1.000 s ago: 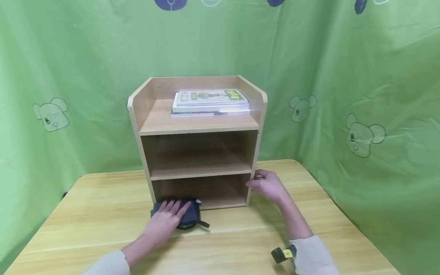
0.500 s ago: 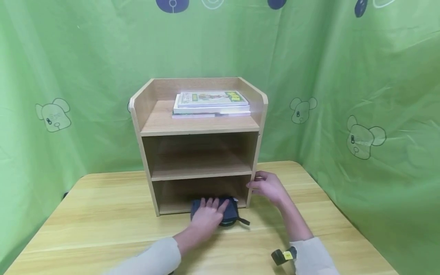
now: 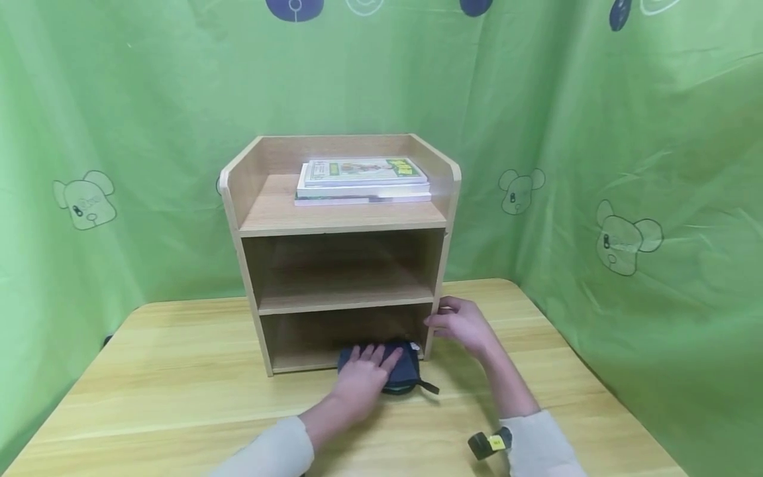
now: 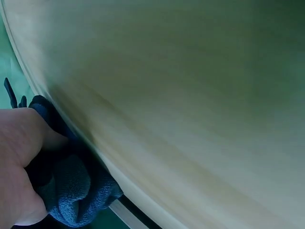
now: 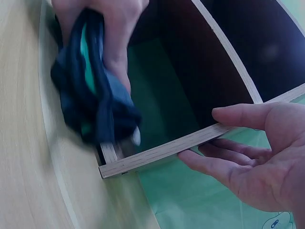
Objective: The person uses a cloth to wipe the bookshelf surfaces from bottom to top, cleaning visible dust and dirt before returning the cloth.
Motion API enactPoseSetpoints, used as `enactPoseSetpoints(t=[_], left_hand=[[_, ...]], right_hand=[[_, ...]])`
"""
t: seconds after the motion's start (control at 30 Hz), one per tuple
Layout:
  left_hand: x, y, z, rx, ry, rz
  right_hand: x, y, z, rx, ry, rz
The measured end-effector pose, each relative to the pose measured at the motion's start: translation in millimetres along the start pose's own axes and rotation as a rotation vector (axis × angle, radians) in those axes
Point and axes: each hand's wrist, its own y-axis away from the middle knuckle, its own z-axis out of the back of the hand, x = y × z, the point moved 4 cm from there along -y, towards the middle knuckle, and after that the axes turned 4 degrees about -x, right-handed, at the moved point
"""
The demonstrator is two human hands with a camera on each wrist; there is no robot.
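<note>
A dark blue cloth (image 3: pixel 405 368) with black edging, a short strap and a glimpse of green inside lies bunched under my left hand (image 3: pixel 360 387). Thumb and fingers grip it, as the right wrist view shows; it is at the right end of the front edge of the bottom shelf. Its fuzzy weave shows in the left wrist view. My right hand (image 3: pixel 467 324) holds the right side panel of the wooden shelf unit (image 3: pixel 352 308) low down, with the thumb on the inner side and the fingers outside.
Several books (image 3: pixel 363 179) lie stacked on top of the unit. It stands on a light wooden table (image 3: pixel 161 384), backed by a green curtain (image 3: pixel 149 79) with printed bears. A small black device (image 3: pixel 485 444) is strapped at my right wrist.
My left hand has slid the cloth from the left end of the bottom shelf's front edge to its right end, slowing lately. The right hand keeps its place on the side panel.
</note>
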Motion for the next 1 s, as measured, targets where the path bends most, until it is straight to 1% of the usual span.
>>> enactPoseSetpoints(t=[0.17, 0.37, 0.47, 0.53, 0.63, 0.7, 0.77, 0.9, 1.0], left_hand=[[31.4, 22.2, 3.0, -0.022, 0.047, 0.002], [75.5, 54.8, 5.7, -0.105, 0.123, 0.014], [94.4, 69.4, 6.8, -0.128, 0.119, 0.025], [102.3, 75.6, 8.0, -0.137, 0.109, 0.022], [106.8, 79.0, 10.0, -0.151, 0.104, 0.002], [106.0, 78.4, 11.8, -0.157, 0.113, -0.010], [104.7, 76.2, 14.3, -0.160, 0.133, -0.006], [102.3, 69.4, 23.3, -0.137, 0.217, 0.046], [97.8, 61.1, 32.5, -0.110, 0.285, 0.086]], right_hand=[[1, -0.9, 0, 0.012, -0.011, -0.002], [0, -0.2, 1, 0.023, -0.008, -0.003], [0, 0.3, 1, 0.027, -0.012, -0.007], [0, 0.4, 1, 0.025, -0.016, -0.009], [0, 0.4, 2, 0.028, -0.015, -0.008], [0, 0.2, 2, 0.029, -0.017, -0.009], [-1, -0.1, 2, 0.032, -0.014, -0.010], [-2, -0.4, 2, 0.027, -0.018, -0.010], [-2, 0.0, 2, 0.023, -0.021, -0.009]])
